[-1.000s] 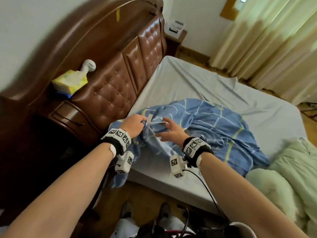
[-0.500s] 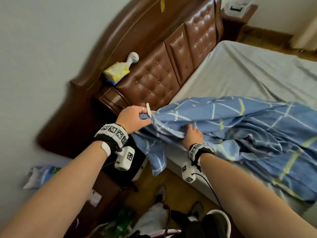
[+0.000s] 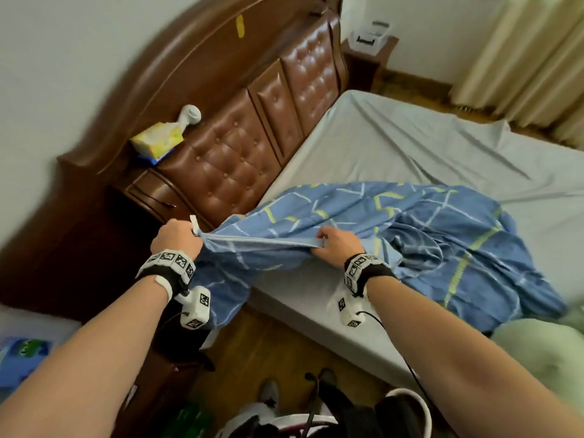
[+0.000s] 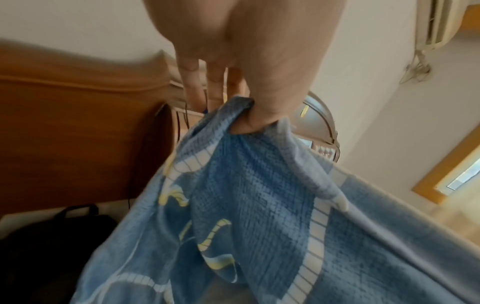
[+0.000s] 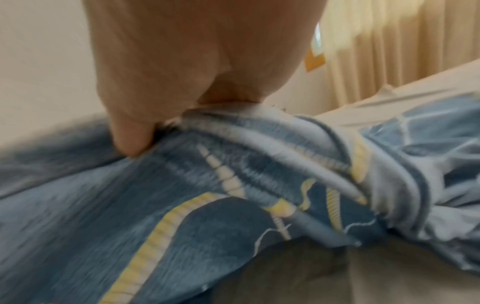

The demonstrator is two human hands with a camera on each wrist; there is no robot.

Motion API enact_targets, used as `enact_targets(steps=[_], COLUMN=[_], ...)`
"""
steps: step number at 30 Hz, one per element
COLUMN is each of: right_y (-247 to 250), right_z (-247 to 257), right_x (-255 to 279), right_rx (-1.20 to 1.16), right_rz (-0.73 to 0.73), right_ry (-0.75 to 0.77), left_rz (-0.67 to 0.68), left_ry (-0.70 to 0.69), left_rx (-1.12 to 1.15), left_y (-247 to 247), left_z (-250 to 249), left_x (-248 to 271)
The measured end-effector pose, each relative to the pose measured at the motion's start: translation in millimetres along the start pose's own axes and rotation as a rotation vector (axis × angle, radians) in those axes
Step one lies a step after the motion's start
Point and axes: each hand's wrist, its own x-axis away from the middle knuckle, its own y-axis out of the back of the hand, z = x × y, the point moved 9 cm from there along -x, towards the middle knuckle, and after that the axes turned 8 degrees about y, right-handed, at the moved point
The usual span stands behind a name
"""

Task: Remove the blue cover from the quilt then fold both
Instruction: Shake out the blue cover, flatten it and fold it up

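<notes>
The blue cover point(image 3: 407, 229), patterned with white and yellow lines, lies crumpled on the grey bed sheet point(image 3: 410, 147). My left hand point(image 3: 177, 237) pinches its corner, where a white tag sticks up, off the bed's near edge. My right hand point(image 3: 336, 245) grips the same hem further right, and the edge is stretched taut between both hands. In the left wrist view the thumb and fingers point(image 4: 249, 111) clamp the blue cover point(image 4: 246, 205). The right wrist view shows bunched cover point(image 5: 233, 185) held in the hand point(image 5: 130, 133). The pale green quilt point(image 3: 543, 352) lies at the lower right.
A brown padded headboard point(image 3: 252, 128) stands at the left, with a tissue pack point(image 3: 158, 142) on its wooden ledge. A nightstand point(image 3: 369, 45) sits at the far corner and curtains point(image 3: 521, 58) hang beyond the bed. Feet, cables and a white hoop point(image 3: 410, 406) are on the wooden floor below.
My right hand has slid rightward along the hem, away from the left hand, pulling the edge straight. The left hand keeps its hold on the corner.
</notes>
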Motion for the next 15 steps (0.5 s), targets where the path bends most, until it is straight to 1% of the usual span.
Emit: enact_targets(steps=[1, 3, 4, 6, 8, 9, 11, 12, 13, 14, 15], right_y=[4.2, 10.6, 14.1, 20.4, 26.3, 30.1, 40.4, 46.7, 51.7, 55.5, 57.8], right_z=[-7.9, -24.3, -31.5, -40.9, -36.5, -27.1, 0.2, 15.2, 29.3, 41.1, 49.1], right_x=[11.5, 39.1, 51.7, 71.7, 84.0, 86.3, 87.5, 87.7, 88.7, 90.8, 93.5], right_rx=[0.048, 0.158, 0.199, 0.213, 0.11, 0.052, -0.026, -0.056, -0.078, -0.09, -0.101], right_rz=[0.04, 0.104, 0.101, 0.03, -0.061, -0.095, -0.155, -0.186, -0.212, -0.225, -0.232], right_ry=[-0.022, -0.084, -0.12, -0.205, -0.27, -0.264, -0.186, -0.134, -0.079, -0.032, 0.005], left_rz=[0.014, 0.049, 0.06, 0.031, -0.006, 0.018, 0.092, 0.152, 0.251, 0.371, 0.458], left_ry=[0.01, -0.021, -0.047, -0.126, -0.292, -0.43, -0.775, -0.916, -0.998, -1.005, -0.965], left_rx=[0.004, 0.013, 0.007, -0.025, -0.031, -0.04, -0.028, 0.018, 0.087, 0.158, 0.21], left_y=[-7.3, -21.0, -26.2, -32.2, -38.2, -43.5, -53.3, -55.4, -57.7, -62.5, -66.5], left_z=[-4.1, -15.8, -22.1, -39.3, -68.9, -89.9, -139.9, -162.4, -180.0, -192.2, -200.1], left_x=[-2.2, -2.5, -0.4, 7.7, 25.1, 39.9, 87.3, 115.8, 140.4, 157.9, 168.2])
